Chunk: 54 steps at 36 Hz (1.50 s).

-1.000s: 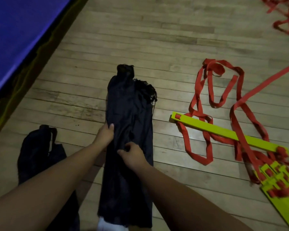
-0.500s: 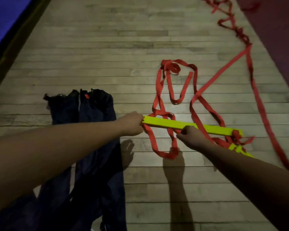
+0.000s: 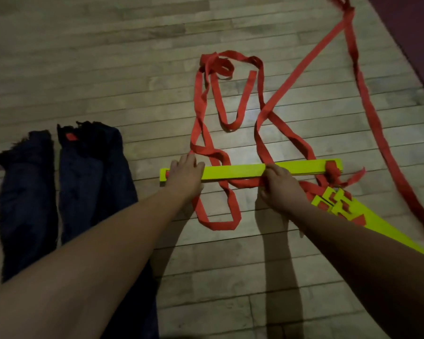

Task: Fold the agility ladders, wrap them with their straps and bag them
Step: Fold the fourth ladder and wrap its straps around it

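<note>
2 hands [image 3: 185, 173] [image 3: 279, 189] grip the yellow rung [image 3: 233, 171]; 1 of 2 dark bags [image 3: 91, 167] perhaps holds something red [image 3: 71, 137].

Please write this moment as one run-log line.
phase: folding | left hand: holds yellow rungs near one end | right hand: holds rungs mid-length | red strap: loose on floor | dark bags: on floor

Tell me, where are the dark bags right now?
In the head view, the two dark bags lie side by side on the wooden floor at the left, just left of the left hand on the yellow rung.
</note>
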### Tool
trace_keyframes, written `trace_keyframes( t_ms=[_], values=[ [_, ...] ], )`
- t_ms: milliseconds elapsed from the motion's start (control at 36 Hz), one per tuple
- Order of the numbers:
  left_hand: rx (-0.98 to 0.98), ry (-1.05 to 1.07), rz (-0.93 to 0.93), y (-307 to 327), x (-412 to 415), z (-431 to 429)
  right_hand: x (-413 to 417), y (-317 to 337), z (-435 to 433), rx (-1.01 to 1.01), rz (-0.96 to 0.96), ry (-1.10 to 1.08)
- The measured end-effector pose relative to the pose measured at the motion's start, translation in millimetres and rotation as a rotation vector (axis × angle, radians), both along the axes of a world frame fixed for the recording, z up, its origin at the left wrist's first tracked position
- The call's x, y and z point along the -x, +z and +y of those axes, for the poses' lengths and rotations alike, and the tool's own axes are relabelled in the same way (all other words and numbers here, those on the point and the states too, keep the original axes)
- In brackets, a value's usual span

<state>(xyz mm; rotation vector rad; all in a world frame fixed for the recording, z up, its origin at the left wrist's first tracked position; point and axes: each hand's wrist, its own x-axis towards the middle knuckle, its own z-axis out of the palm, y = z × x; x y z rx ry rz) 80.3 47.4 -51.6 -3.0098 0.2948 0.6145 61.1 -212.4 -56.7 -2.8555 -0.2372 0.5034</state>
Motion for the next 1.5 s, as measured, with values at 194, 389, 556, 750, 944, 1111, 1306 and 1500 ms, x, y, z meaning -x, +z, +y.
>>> trace_keyframes(
  t_ms=[194, 389, 556, 750, 944, 1111, 1306, 1500],
  values=[
    [0.071, -0.085, 0.134, 20.3, 1.8, -0.5, 1.0, 17.8, 9.7, 0.132, 0.035, 0.022],
    [0.254, -0.212, 0.105, 126.2, -17.4, 19.7, -11.6, 85.4, 9.7, 0.204, -0.097, 0.102],
    [0.277, -0.226, 0.045, 262.0, -12.1, 30.5, -11.9, 184.4, 20.5, 0.021, -0.159, 0.102],
    [0.201, -0.189, -0.142, 381.8, 47.0, 45.2, 29.2, 299.6, 29.9, -0.185, -0.252, 0.055],
    [-0.165, -0.356, -0.56, 476.7, 112.4, 43.8, 81.4, 398.8, 35.0, -0.427, -0.401, -0.01],
    [-0.134, -0.502, -1.006, 516.0, 153.3, 20.5, 116.3, 437.7, 48.4, -0.553, -0.251, 0.015],
    [0.418, -0.261, -1.316, 508.3, 200.1, -10.6, 144.1, 448.5, 55.1, -0.949, -0.249, -0.174],
    [0.897, 0.299, -0.892, 463.2, 193.6, -8.2, 167.1, 459.7, 55.3, -1.091, 0.063, -0.116]
  ],
)
